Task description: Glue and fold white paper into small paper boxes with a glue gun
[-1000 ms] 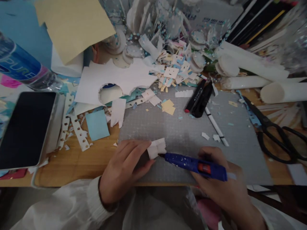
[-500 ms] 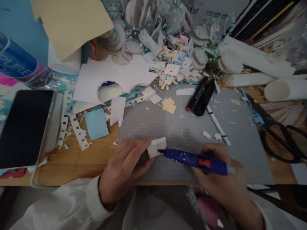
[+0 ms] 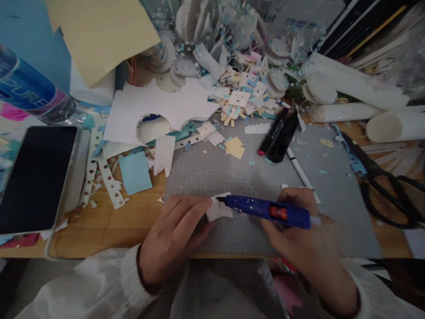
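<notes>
1. The right hand is closed around a blue glue gun. The gun lies almost flat, and its tip points left.
2. The tip of the glue gun touches a small white paper piece.
3. The left hand holds that white paper piece. Its fingers pinch the left side of the paper and press it down.
4. The paper piece sits on the near edge of a gray cutting mat, between the two hands.
5. Farther back on the mat lie two black markers side by side, and a thin white pen just right of them.
6. Small yellow paper squares lie on the far part of the mat.
7. Black scissors rest at the right edge of the mat.
8. Left of the mat, on the wooden table, lie a light blue paper square and white strips with star holes.
9. A dark tablet lies at the far left.
10. A white sheet with a round hole lies behind the blue square.
11. White paper rolls lie at the far right.
</notes>
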`<state>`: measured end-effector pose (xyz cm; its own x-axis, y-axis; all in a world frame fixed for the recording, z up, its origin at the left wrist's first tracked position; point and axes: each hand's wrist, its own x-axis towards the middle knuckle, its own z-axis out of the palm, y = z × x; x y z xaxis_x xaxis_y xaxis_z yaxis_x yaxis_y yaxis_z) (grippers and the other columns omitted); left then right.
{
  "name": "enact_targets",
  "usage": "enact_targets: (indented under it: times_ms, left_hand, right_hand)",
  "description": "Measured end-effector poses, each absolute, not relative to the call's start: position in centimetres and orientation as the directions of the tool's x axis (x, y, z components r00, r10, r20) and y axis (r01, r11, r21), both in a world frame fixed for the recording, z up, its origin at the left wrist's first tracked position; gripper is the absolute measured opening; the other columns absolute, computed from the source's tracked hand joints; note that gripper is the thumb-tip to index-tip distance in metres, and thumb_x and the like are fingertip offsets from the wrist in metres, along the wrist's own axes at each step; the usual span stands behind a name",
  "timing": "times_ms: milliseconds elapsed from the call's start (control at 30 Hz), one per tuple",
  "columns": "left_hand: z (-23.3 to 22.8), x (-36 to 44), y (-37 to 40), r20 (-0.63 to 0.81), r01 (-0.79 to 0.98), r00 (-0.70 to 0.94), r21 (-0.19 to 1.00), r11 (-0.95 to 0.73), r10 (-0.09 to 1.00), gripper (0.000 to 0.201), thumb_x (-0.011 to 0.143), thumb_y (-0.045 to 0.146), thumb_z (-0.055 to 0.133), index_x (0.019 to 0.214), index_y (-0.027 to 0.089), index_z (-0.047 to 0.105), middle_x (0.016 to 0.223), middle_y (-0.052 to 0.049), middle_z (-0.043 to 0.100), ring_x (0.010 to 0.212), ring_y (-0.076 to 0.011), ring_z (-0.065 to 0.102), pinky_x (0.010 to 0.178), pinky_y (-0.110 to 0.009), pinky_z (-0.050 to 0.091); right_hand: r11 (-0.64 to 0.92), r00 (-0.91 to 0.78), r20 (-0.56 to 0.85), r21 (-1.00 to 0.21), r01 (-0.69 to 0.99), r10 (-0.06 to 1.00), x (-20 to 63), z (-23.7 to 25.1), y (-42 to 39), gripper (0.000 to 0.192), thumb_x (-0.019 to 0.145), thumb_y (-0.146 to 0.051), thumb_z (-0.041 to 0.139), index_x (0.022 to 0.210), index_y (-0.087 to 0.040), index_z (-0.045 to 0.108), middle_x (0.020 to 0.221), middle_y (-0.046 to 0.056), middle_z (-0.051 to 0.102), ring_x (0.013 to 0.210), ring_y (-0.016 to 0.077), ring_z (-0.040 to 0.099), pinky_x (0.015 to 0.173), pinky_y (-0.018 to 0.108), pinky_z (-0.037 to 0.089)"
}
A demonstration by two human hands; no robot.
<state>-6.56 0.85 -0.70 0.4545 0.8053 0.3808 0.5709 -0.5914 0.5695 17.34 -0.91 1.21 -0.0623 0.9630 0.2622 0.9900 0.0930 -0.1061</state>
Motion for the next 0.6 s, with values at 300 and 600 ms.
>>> enact_targets:
  times_ms: [300, 600]
  left_hand:
    - [-0.72, -6.63, 0.84, 0.385, 0.569, 0.455, 0.567, -0.595, 0.803, 0.039, 0.084, 0.014, 0.065, 0.12, 0.014, 0.052, 0.102, -0.008, 0.068, 0.095, -0.0198, 0.061, 0.085, -0.034, 0.051]
    - [-0.58, -6.51, 0.94, 0.38, 0.575, 0.449, 0.57, -0.587, 0.809, 0.035, 0.085, 0.016, 0.064, 0.118, 0.015, 0.053, 0.101, -0.008, 0.068, 0.093, -0.0202, 0.062, 0.084, -0.035, 0.051]
  right_hand:
    - [0.089, -0.058, 0.266, -0.104, 0.991, 0.962, 17.12, 1.21, -0.66, 0.023, 0.077, -0.042, 0.053, 0.087, -0.023, 0.045, 0.058, -0.003, 0.056, 0.04, 0.0159, 0.056, 0.04, 0.024, 0.031]
    - [0.167, -0.135, 0.274, -0.096, 0.981, 0.952, 17.27, 1.71, -0.64, 0.014, 0.08, -0.034, 0.048, 0.087, -0.023, 0.043, 0.056, -0.004, 0.055, 0.038, 0.0153, 0.054, 0.042, 0.025, 0.032]
